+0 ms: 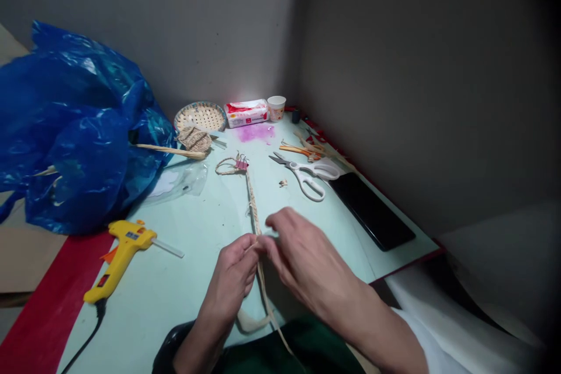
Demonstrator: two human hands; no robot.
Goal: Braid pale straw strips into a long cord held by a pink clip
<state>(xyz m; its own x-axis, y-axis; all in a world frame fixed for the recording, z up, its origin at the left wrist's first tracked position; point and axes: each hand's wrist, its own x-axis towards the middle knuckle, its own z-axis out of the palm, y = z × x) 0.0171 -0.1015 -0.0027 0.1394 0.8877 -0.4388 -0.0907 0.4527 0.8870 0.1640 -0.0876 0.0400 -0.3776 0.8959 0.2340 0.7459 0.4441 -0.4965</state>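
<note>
A thin braided straw cord [253, 204] runs down the table toward me, its loose strands [264, 292] trailing over the edge into my lap. Its far end is at a small pinkish piece [242, 163] beside a braided loop [225, 167]. My left hand [234, 269] pinches the cord between thumb and fingers at the lower end of the braid. Close against it, my right hand [302, 257] has its thumb and fingers bent in at the same spot, with the index finger lifted. What lies between the right fingertips is hidden. A pale curved strip [252, 322] lies below the hands.
Left are a yellow glue gun [125, 254] with a cord and a big blue plastic bag [83, 123]. White-handled scissors [307, 175] and a black phone [372, 210] lie right. Behind stand a woven basket [199, 115], ball of twine [194, 140], tissue pack [246, 113] and paper cup [276, 108].
</note>
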